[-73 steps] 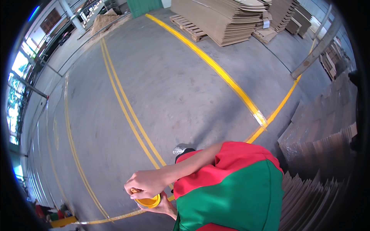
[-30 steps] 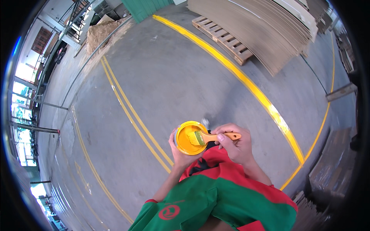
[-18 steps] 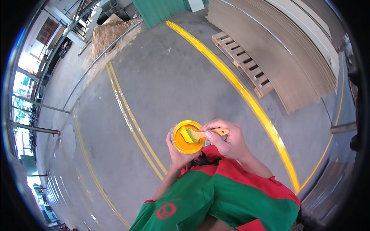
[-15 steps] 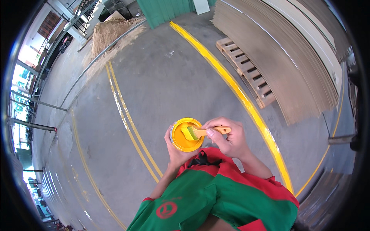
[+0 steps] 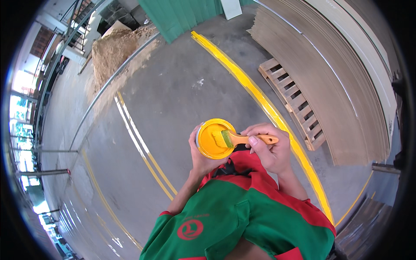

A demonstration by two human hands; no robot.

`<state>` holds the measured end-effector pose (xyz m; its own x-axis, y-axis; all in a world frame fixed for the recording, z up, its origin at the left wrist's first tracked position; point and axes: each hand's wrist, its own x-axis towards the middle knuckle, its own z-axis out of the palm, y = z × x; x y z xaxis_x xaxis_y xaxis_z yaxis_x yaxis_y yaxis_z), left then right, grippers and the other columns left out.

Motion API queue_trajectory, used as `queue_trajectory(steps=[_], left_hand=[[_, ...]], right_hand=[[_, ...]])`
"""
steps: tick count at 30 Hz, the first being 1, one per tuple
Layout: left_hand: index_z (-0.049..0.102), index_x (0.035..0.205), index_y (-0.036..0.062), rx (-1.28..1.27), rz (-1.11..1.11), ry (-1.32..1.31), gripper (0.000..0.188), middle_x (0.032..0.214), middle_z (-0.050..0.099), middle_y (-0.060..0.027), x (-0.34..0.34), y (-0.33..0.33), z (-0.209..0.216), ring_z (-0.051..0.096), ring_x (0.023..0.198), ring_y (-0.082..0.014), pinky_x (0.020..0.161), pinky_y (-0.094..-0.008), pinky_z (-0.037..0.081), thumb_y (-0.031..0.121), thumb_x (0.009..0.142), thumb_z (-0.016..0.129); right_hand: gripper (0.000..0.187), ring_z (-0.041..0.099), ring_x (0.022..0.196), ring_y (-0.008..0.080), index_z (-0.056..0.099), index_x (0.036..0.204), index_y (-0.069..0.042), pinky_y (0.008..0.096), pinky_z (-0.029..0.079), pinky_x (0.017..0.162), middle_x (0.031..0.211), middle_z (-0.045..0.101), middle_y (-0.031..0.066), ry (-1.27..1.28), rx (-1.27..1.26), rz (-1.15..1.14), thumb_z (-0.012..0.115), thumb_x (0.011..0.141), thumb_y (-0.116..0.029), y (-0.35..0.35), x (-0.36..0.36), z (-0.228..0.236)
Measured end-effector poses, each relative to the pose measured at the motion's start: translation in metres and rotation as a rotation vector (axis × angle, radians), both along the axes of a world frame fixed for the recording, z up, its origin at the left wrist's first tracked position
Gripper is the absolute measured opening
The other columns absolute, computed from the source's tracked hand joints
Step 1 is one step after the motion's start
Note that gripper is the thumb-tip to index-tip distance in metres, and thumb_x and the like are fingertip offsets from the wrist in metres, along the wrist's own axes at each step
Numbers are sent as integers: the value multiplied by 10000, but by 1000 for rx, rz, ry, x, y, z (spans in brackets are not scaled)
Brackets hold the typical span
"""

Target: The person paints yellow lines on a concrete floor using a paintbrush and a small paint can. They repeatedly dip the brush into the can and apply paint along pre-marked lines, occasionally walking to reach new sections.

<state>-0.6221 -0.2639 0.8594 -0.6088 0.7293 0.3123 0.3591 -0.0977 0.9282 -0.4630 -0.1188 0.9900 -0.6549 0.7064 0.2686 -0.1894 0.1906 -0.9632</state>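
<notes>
My left hand [image 5: 201, 159] is wrapped round a paint can [image 5: 209, 151] with a yellow-smeared rim, held up in front of my body. Yellow paint shows inside it. In my right hand [image 5: 274, 149] I pinch a paintbrush [image 5: 242, 139] by its orange handle. The brush lies across the can's mouth, its yellow-coated bristles pointing left over the paint. Whether the bristles touch the paint I cannot tell. Past my right hand, a broad yellow painted stripe [image 5: 260, 97] runs along the grey floor.
A tall stack of brown boards [image 5: 320, 82] leans at the right beside a wooden pallet [image 5: 299, 106]. Thin double yellow lines [image 5: 145, 151] cross the floor at left. Farther off are a sand pile [image 5: 115, 52], a metal rail [image 5: 108, 82] and a green sheet wall [image 5: 182, 17].
The can, brush and both hands have shifted slightly up and to the right in view. The floor and surroundings have also shifted in view. Both grips look the same.
</notes>
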Motion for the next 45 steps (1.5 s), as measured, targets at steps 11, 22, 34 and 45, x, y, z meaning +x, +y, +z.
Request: queue_trajectory(steps=[11, 22, 34, 45], left_hand=[[154, 1463, 20, -73, 235, -90, 1240, 1417, 422, -169, -275, 256, -36, 478, 1321, -280, 1137, -444, 366, 189, 551, 977], [153, 1494, 29, -118, 406, -116, 1315, 1415, 421, -156, -531, 467, -33, 489, 1303, -281, 1123, -443, 394, 293, 529, 1007], [175, 1507, 49, -34, 461, 15, 1292, 1518, 317, -218, -834, 653, -65, 391, 1407, -356, 1178, -508, 320, 465, 571, 964], [168, 1506, 72, -168, 595, -34, 1338, 1520, 306, -214, -958, 718, -103, 373, 1415, -382, 1188, -537, 308, 471, 526, 987]], right_hand=[[106, 713, 763, 234, 666, 974, 14, 303, 549, 677, 889, 717, 132, 95, 150, 63, 697, 892, -46, 271, -306, -39], [132, 667, 681, 274, 619, 949, -9, 334, 528, 602, 852, 663, 117, 76, 287, 168, 715, 866, -46, 492, -587, -36], [223, 711, 743, 237, 640, 1017, 35, 311, 580, 620, 976, 711, 155, 98, 272, 343, 748, 830, -22, 695, -899, -52], [202, 658, 681, 257, 615, 970, 17, 338, 529, 547, 878, 650, 134, 43, 182, 403, 746, 826, -36, 794, -1054, -96]])
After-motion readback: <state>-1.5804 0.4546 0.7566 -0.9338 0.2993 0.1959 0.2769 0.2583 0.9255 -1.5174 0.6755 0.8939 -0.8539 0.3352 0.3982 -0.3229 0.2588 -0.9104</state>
